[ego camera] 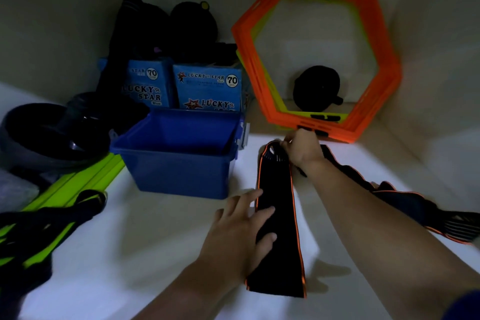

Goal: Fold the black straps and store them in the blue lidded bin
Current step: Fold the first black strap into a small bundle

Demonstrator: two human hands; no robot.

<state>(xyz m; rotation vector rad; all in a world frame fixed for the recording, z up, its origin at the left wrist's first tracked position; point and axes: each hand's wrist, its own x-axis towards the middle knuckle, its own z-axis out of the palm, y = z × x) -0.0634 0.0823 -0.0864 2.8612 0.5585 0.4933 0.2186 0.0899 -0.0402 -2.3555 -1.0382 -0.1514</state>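
Folding stage, first strap. We press the black strap (275, 218) flat on the white surface (161, 254) with our left hand (240, 231), palm open and fingers spread over its near half, gripping nothing. Our right hand (302, 149) closes thumb and fingertips on the strap's far end, just beyond the left hand's hold; how tightly it pinches we cannot tell, since the fingertips are blurred. The strap runs straight from that pinch toward us, orange-edged, its near end lying free.

We judge the fold as just being set up: the next move calls for carrying the pinched end back over the pressed half, edges aligned, while the left hand keeps the cloth from sliding. The blue bin (181, 163) stands open to the left of both grips, near the pressing hand; no lid can be made out.

A second strap (405, 197) trails rightward behind our right forearm, partly hidden by it and cut by the frame edge. Dim light obscures the dark objects behind the bin.
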